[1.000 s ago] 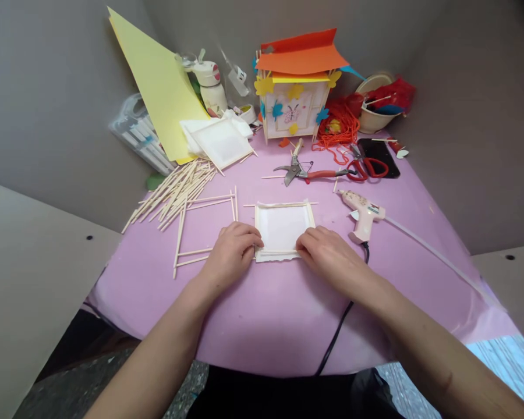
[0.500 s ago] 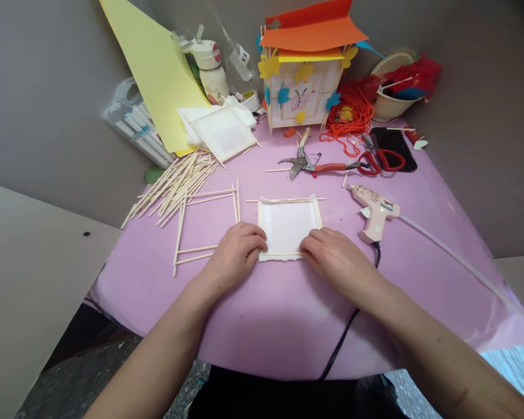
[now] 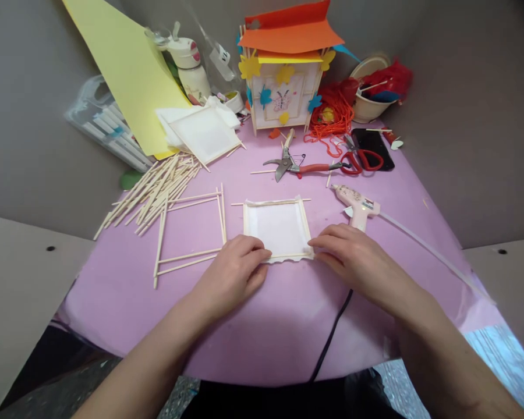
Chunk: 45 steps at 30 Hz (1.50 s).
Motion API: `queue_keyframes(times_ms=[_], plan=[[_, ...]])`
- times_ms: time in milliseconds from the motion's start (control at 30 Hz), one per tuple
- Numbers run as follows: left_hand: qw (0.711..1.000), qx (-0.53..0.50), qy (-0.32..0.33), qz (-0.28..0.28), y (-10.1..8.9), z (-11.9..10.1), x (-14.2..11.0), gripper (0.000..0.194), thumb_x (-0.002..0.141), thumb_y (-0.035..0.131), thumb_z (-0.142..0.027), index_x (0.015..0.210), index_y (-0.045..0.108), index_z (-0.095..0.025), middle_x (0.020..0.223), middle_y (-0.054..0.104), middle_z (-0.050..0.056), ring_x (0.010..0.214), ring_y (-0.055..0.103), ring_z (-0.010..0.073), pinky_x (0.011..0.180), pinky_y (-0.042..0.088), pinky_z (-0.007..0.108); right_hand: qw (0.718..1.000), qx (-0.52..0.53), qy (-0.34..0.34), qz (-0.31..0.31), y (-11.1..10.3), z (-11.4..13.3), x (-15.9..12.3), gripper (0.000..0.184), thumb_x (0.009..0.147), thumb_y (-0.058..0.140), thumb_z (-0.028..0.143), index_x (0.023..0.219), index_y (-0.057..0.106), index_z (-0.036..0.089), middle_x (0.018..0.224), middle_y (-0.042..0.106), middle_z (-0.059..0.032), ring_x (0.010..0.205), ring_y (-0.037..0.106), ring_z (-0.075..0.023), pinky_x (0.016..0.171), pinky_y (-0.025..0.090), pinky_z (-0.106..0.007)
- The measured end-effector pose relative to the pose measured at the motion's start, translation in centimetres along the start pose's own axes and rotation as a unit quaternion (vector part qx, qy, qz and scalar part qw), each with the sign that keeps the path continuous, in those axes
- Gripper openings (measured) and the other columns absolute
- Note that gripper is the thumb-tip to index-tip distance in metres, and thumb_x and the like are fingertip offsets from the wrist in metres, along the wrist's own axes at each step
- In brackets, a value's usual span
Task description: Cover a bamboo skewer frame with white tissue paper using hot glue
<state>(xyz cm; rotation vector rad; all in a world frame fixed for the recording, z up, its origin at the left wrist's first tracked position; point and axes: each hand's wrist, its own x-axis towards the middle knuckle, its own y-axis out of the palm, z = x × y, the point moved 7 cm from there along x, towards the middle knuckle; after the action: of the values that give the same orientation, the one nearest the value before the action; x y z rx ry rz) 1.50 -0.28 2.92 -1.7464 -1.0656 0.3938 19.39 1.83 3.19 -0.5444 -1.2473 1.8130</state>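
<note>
A white paper panel point(image 3: 277, 228) edged with thin wooden sticks lies flat on the pink table cover point(image 3: 262, 326). My left hand point(image 3: 233, 269) has its fingers curled and pinches the panel's near left corner. My right hand point(image 3: 353, 255) keeps its fingers pressed together, fingertips on the near right corner. An open square frame of sticks point(image 3: 190, 233) lies just left of my left hand. A pink glue gun point(image 3: 354, 203) rests just beyond my right hand, and its black cord point(image 3: 332, 334) runs under my right wrist toward me.
A pile of loose sticks point(image 3: 151, 189) lies at the left, a finished white panel point(image 3: 205, 134) and a yellow sheet point(image 3: 122, 70) behind it. A paper house with an orange roof point(image 3: 286, 75), pliers point(image 3: 294, 166), red scissors point(image 3: 360, 160), orange string point(image 3: 332, 119), a bowl point(image 3: 369, 105) and a phone point(image 3: 373, 148) crowd the back.
My hands have slid apart along the panel's near edge to its two corners. The view has shifted, so everything on the table appears a little further left.
</note>
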Motion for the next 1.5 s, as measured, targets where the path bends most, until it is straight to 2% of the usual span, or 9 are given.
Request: queue_keyframes(times_ms=[233, 500, 767, 1167, 1333, 1500], plan=[[0.999, 0.020, 0.043, -0.012, 1.2, -0.2, -0.1, 0.020, 0.094, 0.050, -0.015, 0.107, 0.065, -0.015, 0.091, 0.063, 0.009, 0.086, 0.053, 0.0197, 0.075, 0.049, 0.035, 1.000, 0.014, -0.022, -0.001, 2.0, 0.0, -0.2, 0.016, 0.092, 0.056, 0.020, 0.093, 0.072, 0.021, 0.087, 0.065, -0.0051, 0.084, 0.053, -0.0194, 0.074, 0.040, -0.034], [0.999, 0.001, 0.028, -0.033, 1.8, 0.4, 0.1, 0.016, 0.093, 0.050, -0.013, 0.099, 0.064, -0.015, 0.088, 0.063, 0.007, 0.084, 0.053, 0.0182, 0.073, 0.050, 0.033, 0.999, -0.005, -0.042, 0.001, 2.2, 0.6, 0.3, 0.018, 0.092, 0.054, 0.015, 0.084, 0.070, 0.017, 0.080, 0.062, -0.0061, 0.079, 0.050, -0.0194, 0.069, 0.038, -0.033], [0.998, 0.031, 0.036, -0.033, 2.2, 0.1, -0.1, 0.015, 0.090, 0.049, -0.008, 0.099, 0.060, -0.015, 0.087, 0.061, 0.007, 0.081, 0.052, 0.0186, 0.074, 0.049, 0.035, 0.997, -0.052, -0.044, -0.037, 2.9, 0.7, 0.3, 0.021, 0.089, 0.049, 0.011, 0.075, 0.064, 0.017, 0.078, 0.060, -0.0065, 0.077, 0.048, -0.0201, 0.070, 0.036, -0.034], [1.000, 0.019, 0.016, -0.013, 2.5, 0.6, 0.2, 0.013, 0.090, 0.050, -0.008, 0.097, 0.058, -0.015, 0.086, 0.060, 0.006, 0.080, 0.052, 0.0180, 0.073, 0.048, 0.033, 0.998, -0.033, -0.032, -0.038, 3.2, 0.7, 0.8, 0.018, 0.082, 0.050, 0.006, 0.072, 0.061, 0.018, 0.073, 0.056, -0.0061, 0.073, 0.046, -0.0200, 0.066, 0.037, -0.034], [0.999, -0.005, 0.015, -0.044, 1.8, 0.7, 0.4, 0.011, 0.089, 0.053, -0.010, 0.094, 0.061, -0.015, 0.086, 0.061, 0.006, 0.082, 0.055, 0.0181, 0.075, 0.050, 0.032, 0.999, 0.000, -0.020, -0.049, 2.6, 0.6, 0.6, 0.014, 0.085, 0.052, 0.010, 0.079, 0.063, 0.016, 0.079, 0.059, -0.0072, 0.077, 0.049, -0.0202, 0.069, 0.040, -0.034], [0.999, -0.007, 0.004, -0.033, 1.9, 0.9, 0.4, 0.013, 0.092, 0.050, -0.013, 0.096, 0.062, -0.015, 0.089, 0.062, 0.007, 0.084, 0.055, 0.0185, 0.077, 0.049, 0.033, 0.999, 0.021, -0.016, -0.045, 2.3, 0.5, 0.5, 0.016, 0.091, 0.051, 0.016, 0.080, 0.063, 0.017, 0.082, 0.060, -0.0064, 0.079, 0.051, -0.0186, 0.072, 0.041, -0.033]])
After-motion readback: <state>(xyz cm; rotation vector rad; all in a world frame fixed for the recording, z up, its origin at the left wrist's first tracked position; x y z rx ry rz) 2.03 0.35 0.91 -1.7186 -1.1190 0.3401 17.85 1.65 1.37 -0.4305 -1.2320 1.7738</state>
